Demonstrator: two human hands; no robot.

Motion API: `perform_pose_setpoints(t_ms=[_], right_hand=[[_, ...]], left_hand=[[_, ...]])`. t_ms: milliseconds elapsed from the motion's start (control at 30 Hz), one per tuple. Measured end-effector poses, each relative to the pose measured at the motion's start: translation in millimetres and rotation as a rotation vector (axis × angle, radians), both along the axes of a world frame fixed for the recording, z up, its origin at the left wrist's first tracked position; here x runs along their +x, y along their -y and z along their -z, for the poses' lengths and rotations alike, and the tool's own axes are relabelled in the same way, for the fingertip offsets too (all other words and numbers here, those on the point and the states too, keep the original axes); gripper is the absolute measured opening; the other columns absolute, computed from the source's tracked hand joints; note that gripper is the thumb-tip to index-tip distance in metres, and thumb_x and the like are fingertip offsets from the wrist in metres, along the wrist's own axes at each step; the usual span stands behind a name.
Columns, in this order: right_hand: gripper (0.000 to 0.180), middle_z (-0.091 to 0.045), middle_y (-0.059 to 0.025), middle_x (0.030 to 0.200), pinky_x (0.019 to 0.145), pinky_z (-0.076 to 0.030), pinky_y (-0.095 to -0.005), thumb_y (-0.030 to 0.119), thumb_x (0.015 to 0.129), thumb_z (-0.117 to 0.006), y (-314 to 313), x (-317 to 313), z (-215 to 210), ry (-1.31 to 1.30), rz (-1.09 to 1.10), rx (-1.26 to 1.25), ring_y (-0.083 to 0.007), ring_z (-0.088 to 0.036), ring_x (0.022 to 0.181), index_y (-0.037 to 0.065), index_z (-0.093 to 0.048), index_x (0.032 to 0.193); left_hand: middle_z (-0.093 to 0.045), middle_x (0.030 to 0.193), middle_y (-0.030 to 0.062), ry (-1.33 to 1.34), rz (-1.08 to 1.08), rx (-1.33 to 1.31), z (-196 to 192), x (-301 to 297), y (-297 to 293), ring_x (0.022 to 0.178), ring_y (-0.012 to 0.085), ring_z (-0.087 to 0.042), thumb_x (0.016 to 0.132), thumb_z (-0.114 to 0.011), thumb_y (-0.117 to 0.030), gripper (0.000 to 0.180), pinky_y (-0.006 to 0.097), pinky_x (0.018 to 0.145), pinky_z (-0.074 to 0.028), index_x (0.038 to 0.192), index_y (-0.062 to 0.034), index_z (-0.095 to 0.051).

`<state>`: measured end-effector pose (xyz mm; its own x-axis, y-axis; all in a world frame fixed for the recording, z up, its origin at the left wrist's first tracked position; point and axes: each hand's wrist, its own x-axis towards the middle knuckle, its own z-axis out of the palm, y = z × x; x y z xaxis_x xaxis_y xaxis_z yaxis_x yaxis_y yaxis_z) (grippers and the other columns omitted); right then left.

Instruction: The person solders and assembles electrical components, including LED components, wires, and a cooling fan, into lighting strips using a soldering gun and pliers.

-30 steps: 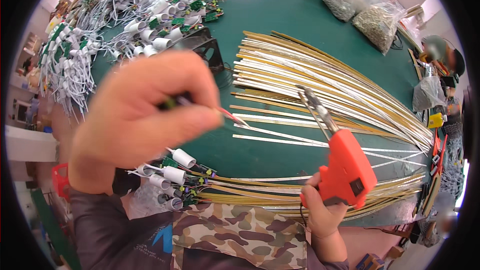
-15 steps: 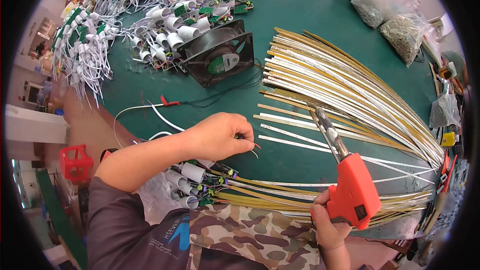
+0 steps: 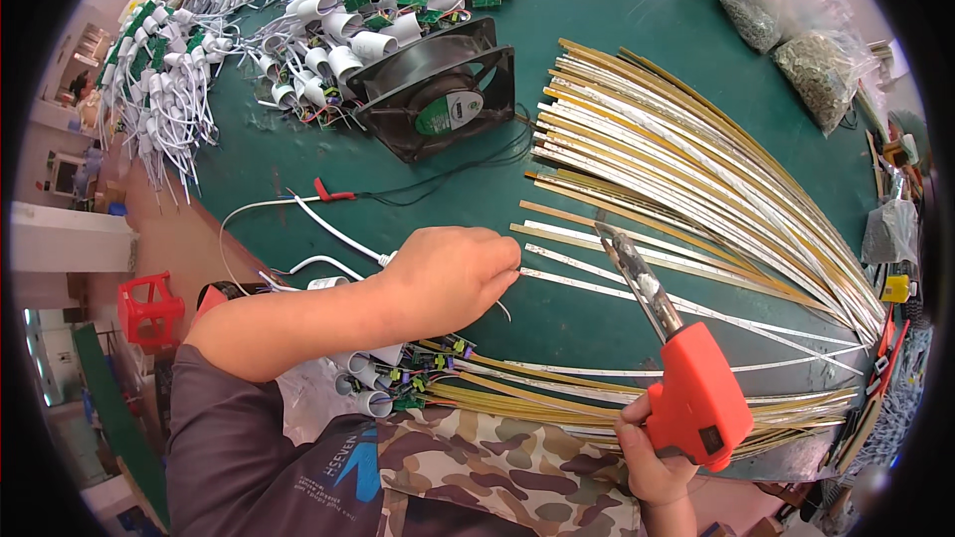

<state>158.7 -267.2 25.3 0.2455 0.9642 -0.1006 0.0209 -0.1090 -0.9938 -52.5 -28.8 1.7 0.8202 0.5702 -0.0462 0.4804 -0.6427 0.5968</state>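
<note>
Left hand (image 3: pixel 445 276) lying low over the near part of the green table (image 3: pixel 617 0), fingers curled together and pinching the near end of a thin white strip (image 3: pixel 686 306); perhaps a fine wire also caught in the pinch, too small to tell. Strip running from the fingertips toward the right edge of the table, lying flat on the surface.

Right hand (image 3: pixel 652 457) staying at the near edge, fingers clenched around the orange grip of a soldering gun (image 3: pixel 686 388), its metal tip pointing up and away, hovering just above the strip and near the left fingertips without touching them.

Fanning out across the right half of the table: a big sheaf of yellow and white strips (image 3: pixel 696 159), spreading toward the far middle and gathering at the right edge. Sitting toward the far middle: a black square fan (image 3: pixel 438 89), tilted, its dark leads trailing toward the strips. Crowding the far left corner: heaps of white sockets with green boards (image 3: pixel 338 10) and white cables. Lying between fan and left hand: a white cable with a red end (image 3: pixel 333 194). Resting at the far right corner: clear bags (image 3: pixel 816 50) of small parts. Bunching along the near edge under the left forearm: more sockets (image 3: pixel 383 378) joined to yellow strips.
</note>
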Motion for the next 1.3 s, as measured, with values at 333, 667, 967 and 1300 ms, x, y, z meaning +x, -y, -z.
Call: perform_pose_setpoints(t_ms=[333,667,967,1300], right_hand=[[0.059,-0.061,-0.0212,0.12,0.072,-0.056,-0.0304,0.004,0.078,-0.071,5.8,0.7,-9.6,-0.269,0.07,-0.191,-0.0237,-0.066,0.09,-0.005,-0.048,0.131],[0.06,-0.063,-0.0173,0.116,0.089,-0.052,-0.0382,0.014,0.079,-0.074,-4.7,1.8,-2.0,-0.196,0.01,-0.096,-0.0258,-0.064,0.101,-0.006,-0.051,0.13],[0.037,-0.068,-0.0183,0.101,0.077,-0.053,-0.0344,0.009,0.074,-0.072,-13.5,-4.7,-0.5,0.068,-0.075,-0.06,-0.029,-0.067,0.088,-0.006,-0.066,0.107],[0.038,-0.066,-0.0192,0.103,0.074,-0.053,-0.034,0.01,0.072,-0.072,-13.1,-1.4,1.0,0.094,-0.128,-0.091,-0.0314,-0.067,0.085,-0.006,-0.067,0.107]], left_hand=[[-0.059,0.083,0.0075,0.075,0.003,0.027,2.0,-0.5,-2.6,0.077,0.03,-0.062,0.089,-0.067,-0.014,0.009,0.041,0.065,-0.05,0.086,-0.0068,-0.063],[-0.061,0.08,0.0083,-0.004,-0.024,-0.051,-0.6,4.1,-6.5,0.077,0.0309,-0.062,0.083,-0.066,-0.013,0.01,0.041,0.065,-0.049,0.079,-0.0061,-0.06],[-0.061,0.079,0.0081,-0.051,-0.016,-0.098,-4.2,8.6,-11.6,0.076,0.0309,-0.062,0.079,-0.065,-0.012,0.008,0.042,0.065,-0.049,0.077,-0.0064,-0.059],[-0.062,0.077,0.0103,-0.172,0.023,-0.147,-10.3,14.8,-20.5,0.077,0.033,-0.063,0.077,-0.065,-0.013,0.009,0.044,0.067,-0.049,0.075,-0.0053,-0.059]])
